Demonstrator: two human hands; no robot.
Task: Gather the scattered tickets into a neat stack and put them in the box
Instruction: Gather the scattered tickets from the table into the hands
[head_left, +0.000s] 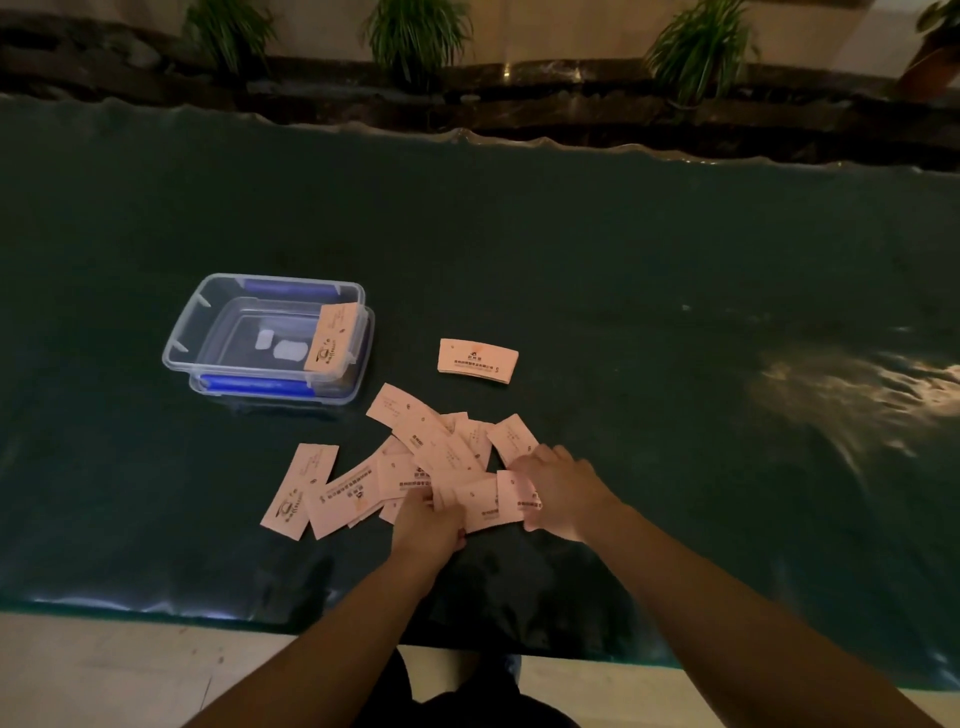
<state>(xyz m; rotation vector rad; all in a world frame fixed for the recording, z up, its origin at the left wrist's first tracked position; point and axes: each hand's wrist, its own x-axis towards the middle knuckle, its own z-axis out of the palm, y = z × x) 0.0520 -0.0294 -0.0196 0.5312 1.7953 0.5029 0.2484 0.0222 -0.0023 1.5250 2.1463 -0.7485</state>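
Observation:
Several pale pink tickets (410, 462) lie scattered and overlapping on the dark green table cover, near its front edge. My left hand (428, 525) grips the near edge of a few tickets in the pile. My right hand (558, 493) lies on the pile's right side, fingers curled over tickets there. A small neat stack of tickets (478, 361) rests apart, behind the pile. The clear plastic box (182, 345) with blue clips stands at the left. A stack of tickets (332, 338) leans on its right rim.
The dark green cover (623, 260) spreads wide to the right and back, with a bright glare patch (852, 389) at the right. A dark stone ledge with potted plants (418, 36) runs behind the table. The front edge is close to my body.

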